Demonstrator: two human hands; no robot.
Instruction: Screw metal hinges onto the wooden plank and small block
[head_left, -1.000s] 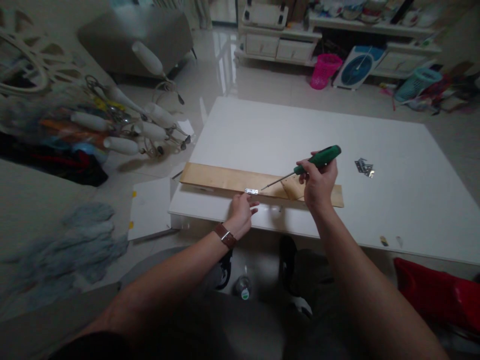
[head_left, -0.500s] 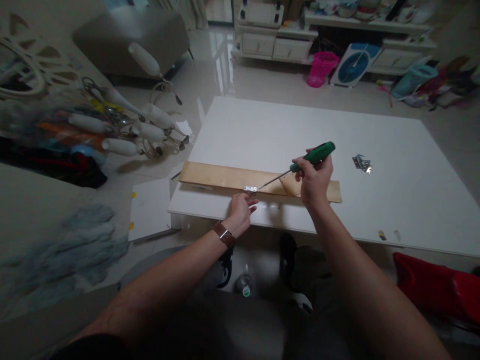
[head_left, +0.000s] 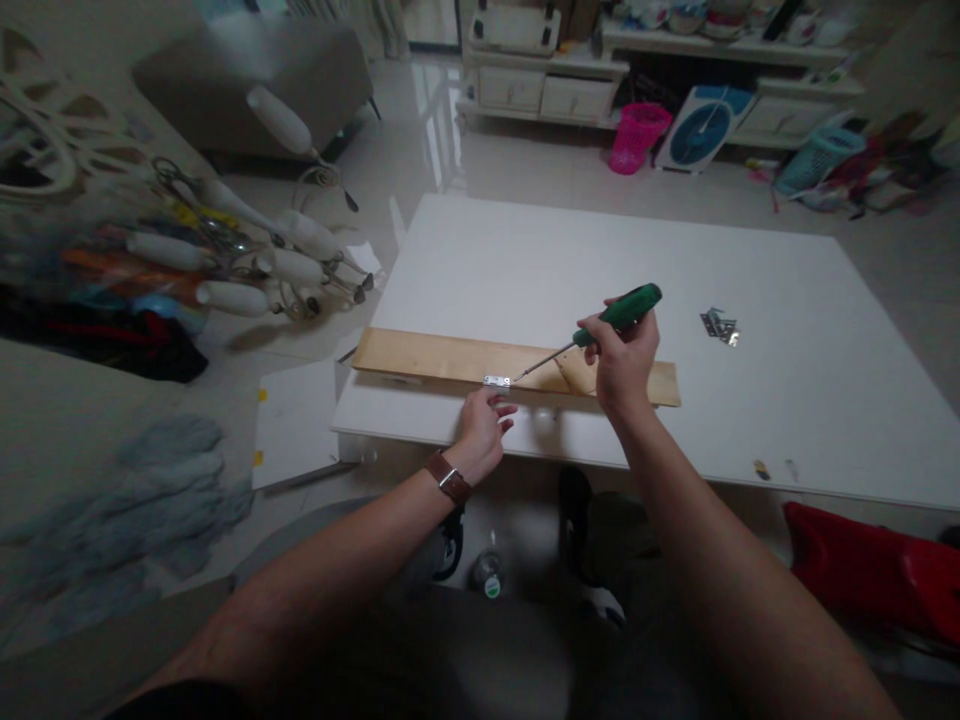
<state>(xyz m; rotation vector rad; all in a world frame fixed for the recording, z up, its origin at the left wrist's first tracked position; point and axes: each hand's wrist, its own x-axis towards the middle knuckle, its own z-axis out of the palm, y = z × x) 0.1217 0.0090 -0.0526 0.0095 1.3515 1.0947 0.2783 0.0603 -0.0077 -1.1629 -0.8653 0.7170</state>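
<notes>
My right hand (head_left: 624, 350) is closed round the green handle of a screwdriver (head_left: 630, 307). Its shaft slants down to the left, and the tip is close beside a small metal hinge (head_left: 496, 383); whether they touch I cannot tell. The hinge lies at the near edge of a long wooden board (head_left: 427, 354). My left hand (head_left: 482, 430), with a brown watch strap on the wrist, pinches the hinge from the near side, its other fingers loosely curled. Under the board is a large white panel (head_left: 600, 250).
Several metal hinges (head_left: 720, 326) lie in a pile on the panel at right. A red object (head_left: 870, 570) stands by the near right edge. Below, a clear bottle (head_left: 488, 574) sits between my feet. A white lamp with several shades (head_left: 240, 297) lies at left.
The whole view has shifted slightly. Both hands, the screwdriver and the hinge keep nearly the same places relative to the board.
</notes>
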